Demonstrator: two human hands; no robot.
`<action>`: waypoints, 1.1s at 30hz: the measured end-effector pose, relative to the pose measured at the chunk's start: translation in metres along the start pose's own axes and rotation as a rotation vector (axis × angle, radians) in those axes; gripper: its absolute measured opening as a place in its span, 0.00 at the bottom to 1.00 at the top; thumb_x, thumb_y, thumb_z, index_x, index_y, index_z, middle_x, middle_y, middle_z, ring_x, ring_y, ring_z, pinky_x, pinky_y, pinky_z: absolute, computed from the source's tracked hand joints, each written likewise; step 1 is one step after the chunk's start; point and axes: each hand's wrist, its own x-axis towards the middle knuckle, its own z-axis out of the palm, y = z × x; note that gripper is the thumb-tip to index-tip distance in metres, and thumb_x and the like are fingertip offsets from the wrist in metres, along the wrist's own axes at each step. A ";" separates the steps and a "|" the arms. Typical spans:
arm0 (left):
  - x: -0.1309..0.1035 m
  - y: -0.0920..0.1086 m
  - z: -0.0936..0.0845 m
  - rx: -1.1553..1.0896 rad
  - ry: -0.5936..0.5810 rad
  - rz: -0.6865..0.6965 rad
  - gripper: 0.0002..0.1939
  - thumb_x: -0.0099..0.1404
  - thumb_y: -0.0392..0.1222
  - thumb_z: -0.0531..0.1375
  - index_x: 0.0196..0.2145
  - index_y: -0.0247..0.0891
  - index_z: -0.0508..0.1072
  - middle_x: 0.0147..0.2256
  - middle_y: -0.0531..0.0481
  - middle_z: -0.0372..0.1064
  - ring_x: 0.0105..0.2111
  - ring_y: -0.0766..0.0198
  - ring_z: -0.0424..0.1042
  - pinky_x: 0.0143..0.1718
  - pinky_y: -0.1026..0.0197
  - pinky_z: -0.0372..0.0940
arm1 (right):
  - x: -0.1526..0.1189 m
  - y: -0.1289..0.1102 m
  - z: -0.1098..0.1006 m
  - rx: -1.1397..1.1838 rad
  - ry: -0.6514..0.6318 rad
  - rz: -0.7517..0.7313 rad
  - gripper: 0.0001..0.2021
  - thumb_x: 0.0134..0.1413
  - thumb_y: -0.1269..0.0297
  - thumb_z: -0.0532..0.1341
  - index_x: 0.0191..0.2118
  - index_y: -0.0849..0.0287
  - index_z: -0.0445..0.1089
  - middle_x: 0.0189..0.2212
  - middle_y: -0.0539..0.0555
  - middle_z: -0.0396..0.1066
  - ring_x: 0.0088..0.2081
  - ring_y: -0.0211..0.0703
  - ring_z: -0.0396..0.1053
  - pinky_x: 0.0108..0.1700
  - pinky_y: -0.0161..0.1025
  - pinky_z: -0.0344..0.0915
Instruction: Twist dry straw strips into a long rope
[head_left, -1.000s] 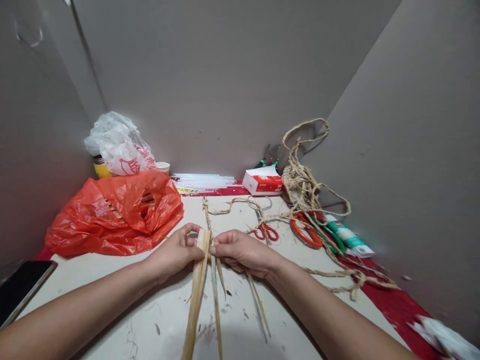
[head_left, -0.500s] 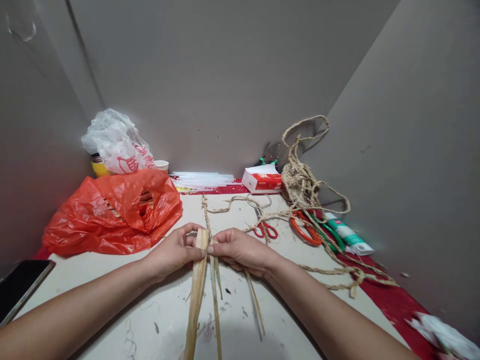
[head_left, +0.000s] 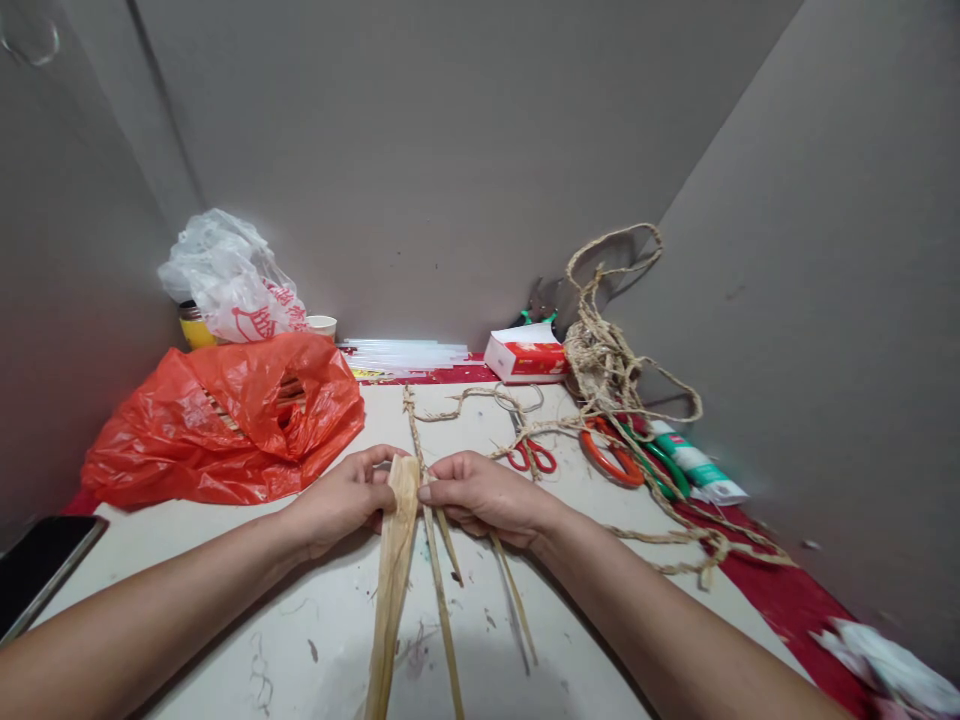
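Between thumb and fingers, my left hand (head_left: 346,500) pinches the top of a wide, pale, dried leaf strip (head_left: 394,590) that hangs toward me. Right beside it, my right hand (head_left: 480,498) is closed on the lower end of a thin braided straw cord (head_left: 413,420). Narrow strips (head_left: 444,620) run down from the right fingers, and another thin strip (head_left: 514,600) sticks out under that hand. The cord goes away from me over the white board and bends right toward a tangle of braided rope (head_left: 607,370). The fingertips hide where strip and cord meet.
An orange plastic bag (head_left: 225,430) sits at left, a phone (head_left: 49,570) nearer. Behind are clear sticks (head_left: 405,354) and a red-white box (head_left: 525,355). At right lie red scissors (head_left: 532,456), orange-handled (head_left: 609,455) and green-handled (head_left: 660,470) tools, and a tube (head_left: 697,465).
The wide strip's top has turned and shows a broader face. The narrow strips' lower ends have swung slightly right. Both hands stay close together in nearly the same place.
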 end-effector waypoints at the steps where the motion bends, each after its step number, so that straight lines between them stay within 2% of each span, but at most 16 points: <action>1: 0.000 0.000 0.000 0.003 0.000 0.001 0.18 0.50 0.31 0.57 0.41 0.38 0.64 0.26 0.55 0.65 0.21 0.73 0.60 0.21 0.70 0.50 | 0.000 0.000 0.000 0.008 -0.001 -0.003 0.14 0.41 0.60 0.64 0.20 0.60 0.58 0.08 0.39 0.51 0.10 0.24 0.40 0.11 0.28 0.37; 8: 0.002 -0.003 -0.001 0.024 0.031 -0.018 0.21 0.49 0.30 0.55 0.43 0.39 0.64 0.29 0.52 0.67 0.24 0.71 0.64 0.22 0.69 0.53 | -0.002 -0.002 0.001 0.023 -0.010 -0.006 0.14 0.40 0.60 0.64 0.20 0.60 0.59 0.08 0.38 0.49 0.10 0.24 0.40 0.11 0.27 0.37; 12: 0.000 0.000 0.002 0.023 0.035 -0.025 0.15 0.55 0.37 0.58 0.42 0.38 0.64 0.28 0.53 0.67 0.25 0.69 0.66 0.24 0.68 0.57 | -0.003 -0.002 0.002 0.005 -0.005 -0.011 0.12 0.41 0.61 0.63 0.20 0.60 0.58 0.08 0.39 0.49 0.10 0.24 0.40 0.11 0.27 0.37; 14: -0.001 0.001 0.004 0.042 0.043 0.012 0.18 0.54 0.41 0.62 0.42 0.37 0.64 0.29 0.53 0.67 0.26 0.69 0.66 0.27 0.68 0.59 | -0.002 -0.002 0.002 -0.003 0.000 -0.019 0.12 0.41 0.63 0.63 0.20 0.60 0.58 0.09 0.39 0.49 0.10 0.24 0.40 0.11 0.27 0.37; 16: -0.001 0.002 0.005 0.035 0.034 0.040 0.22 0.50 0.38 0.65 0.41 0.36 0.63 0.30 0.52 0.69 0.28 0.69 0.67 0.31 0.67 0.60 | -0.001 -0.001 0.002 -0.009 0.004 -0.016 0.12 0.40 0.64 0.62 0.20 0.60 0.58 0.09 0.39 0.49 0.10 0.24 0.41 0.11 0.27 0.37; 18: 0.000 0.002 0.005 0.005 0.031 0.030 0.22 0.48 0.35 0.65 0.41 0.36 0.63 0.30 0.52 0.70 0.27 0.69 0.68 0.30 0.67 0.60 | -0.001 0.000 0.002 -0.018 0.006 -0.012 0.11 0.41 0.64 0.62 0.20 0.60 0.58 0.09 0.39 0.50 0.10 0.24 0.41 0.11 0.27 0.37; 21: 0.001 0.003 0.004 -0.026 0.050 0.013 0.22 0.48 0.33 0.64 0.41 0.36 0.64 0.28 0.53 0.70 0.24 0.71 0.66 0.27 0.68 0.58 | 0.000 0.001 0.002 -0.030 0.007 -0.018 0.09 0.42 0.64 0.61 0.20 0.60 0.59 0.09 0.39 0.50 0.10 0.25 0.41 0.11 0.28 0.37; 28: 0.000 0.000 0.003 -0.011 0.045 0.071 0.21 0.49 0.31 0.64 0.41 0.37 0.64 0.29 0.54 0.70 0.26 0.71 0.67 0.29 0.68 0.58 | -0.002 -0.002 0.004 -0.055 0.059 -0.001 0.15 0.38 0.60 0.64 0.19 0.59 0.57 0.09 0.39 0.50 0.10 0.24 0.42 0.11 0.28 0.38; 33: -0.001 0.001 0.005 -0.006 0.044 0.074 0.21 0.49 0.30 0.63 0.41 0.36 0.63 0.28 0.55 0.69 0.25 0.73 0.66 0.29 0.69 0.58 | -0.001 -0.003 0.006 -0.066 0.080 -0.011 0.13 0.38 0.60 0.64 0.20 0.60 0.58 0.09 0.39 0.49 0.10 0.25 0.42 0.11 0.28 0.37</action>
